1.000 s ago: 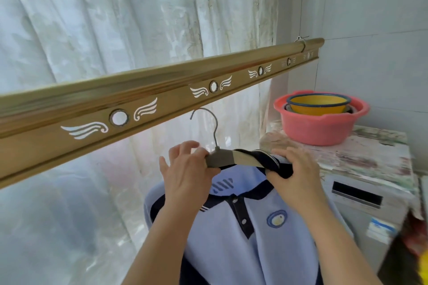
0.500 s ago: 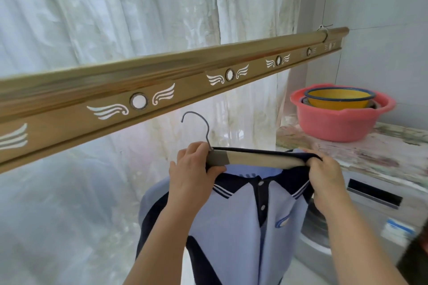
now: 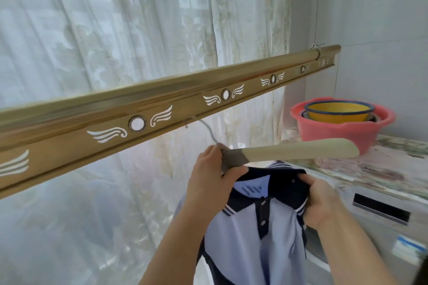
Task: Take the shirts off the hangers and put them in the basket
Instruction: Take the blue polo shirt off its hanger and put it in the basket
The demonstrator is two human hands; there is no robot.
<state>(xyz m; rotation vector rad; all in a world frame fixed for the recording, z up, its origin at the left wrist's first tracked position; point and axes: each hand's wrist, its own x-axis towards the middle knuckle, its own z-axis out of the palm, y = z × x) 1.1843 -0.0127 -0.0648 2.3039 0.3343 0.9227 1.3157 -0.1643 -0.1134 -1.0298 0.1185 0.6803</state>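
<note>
Left hand [image 3: 215, 183] grips beige wooden hanger [image 3: 296, 151] by its neck; right hand [image 3: 322, 203], just below, pinches pale-blue navy-collared polo shirt [image 3: 250, 238] (collar newly slipped off hanger arm: probably nearly freed).

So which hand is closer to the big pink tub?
The right hand. It pinches the shirt by its collar, below the pink tub and a little to its left. The left hand grips the hanger near its hook, farther left.

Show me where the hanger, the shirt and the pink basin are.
hanger [image 3: 298, 151], head view, on its bare wooden arm.
shirt [image 3: 237, 242], head view, on its light blue front.
pink basin [image 3: 335, 131], head view, on its outer wall.
</note>
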